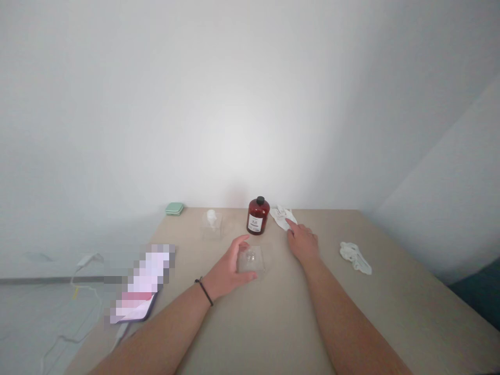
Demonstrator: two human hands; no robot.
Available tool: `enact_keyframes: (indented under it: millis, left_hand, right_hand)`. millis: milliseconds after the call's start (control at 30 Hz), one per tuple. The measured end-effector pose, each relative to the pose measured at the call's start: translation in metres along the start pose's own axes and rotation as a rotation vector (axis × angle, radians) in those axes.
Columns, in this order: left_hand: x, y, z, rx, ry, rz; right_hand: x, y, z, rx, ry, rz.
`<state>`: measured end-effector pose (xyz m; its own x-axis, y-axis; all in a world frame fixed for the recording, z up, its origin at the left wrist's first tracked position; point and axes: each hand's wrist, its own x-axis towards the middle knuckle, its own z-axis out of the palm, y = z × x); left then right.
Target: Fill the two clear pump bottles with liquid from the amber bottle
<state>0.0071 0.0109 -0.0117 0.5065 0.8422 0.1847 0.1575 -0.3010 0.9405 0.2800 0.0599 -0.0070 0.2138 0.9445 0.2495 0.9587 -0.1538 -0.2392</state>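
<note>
My left hand curves around the left side of a clear square box, its thumb at the near side and fingers at the far side. Something small and shiny shows in the middle of the box. At the back of the table, my right hand has its fingertips on a crumpled white tissue; the thumb side is partly hidden. Between and beyond both hands stands a dark red bottle with a black cap and a white label. A black band circles my left wrist.
Another clear box with white stuff on top stands back left. A small green case lies at the table's far left corner. A phone with a cable is at the left edge. Another crumpled white tissue lies right. The wall rises behind.
</note>
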Motion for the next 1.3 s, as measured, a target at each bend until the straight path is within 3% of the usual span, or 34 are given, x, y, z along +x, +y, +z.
enact_keyframes:
  millis: [167,533,667,767,867,1000,1100,1233,1300]
  left_hand:
    - [0.000,0.001,0.000,-0.003,-0.004,-0.005]
    - [0.000,-0.003,0.001,-0.004,0.012,0.026]
    - [-0.003,-0.006,-0.001,-0.004,0.035,0.052]
    - [-0.006,-0.006,-0.007,0.030,0.088,0.157]
    - [-0.008,-0.004,-0.014,0.140,0.260,0.298]
    - [-0.003,-0.004,-0.023,0.424,0.681,0.346]
    - [0.005,-0.010,-0.030,0.516,0.891,0.315]
    - [0.015,-0.025,-0.038,0.521,1.006,0.182]
    - [0.018,-0.030,-0.040,0.509,1.035,0.116]
  right_hand:
    - [-0.004,-0.007,-0.002,-0.225,-0.066,-0.017]
    - [-0.006,-0.006,-0.001,-0.222,-0.063,-0.009]
    - [-0.007,-0.006,-0.004,-0.155,0.008,0.003]
    - [-0.008,-0.008,-0.010,-0.102,0.144,-0.012]
    - [-0.013,-0.013,-0.018,-0.007,0.290,-0.087]
    - [-0.026,-0.024,-0.025,0.339,0.325,-0.267]
    - [-0.040,-0.032,-0.025,0.656,0.186,-0.414]
    - [-0.053,-0.040,-0.023,0.828,-0.074,-0.671]
    - [-0.055,-0.043,-0.021,0.855,-0.189,-0.716]
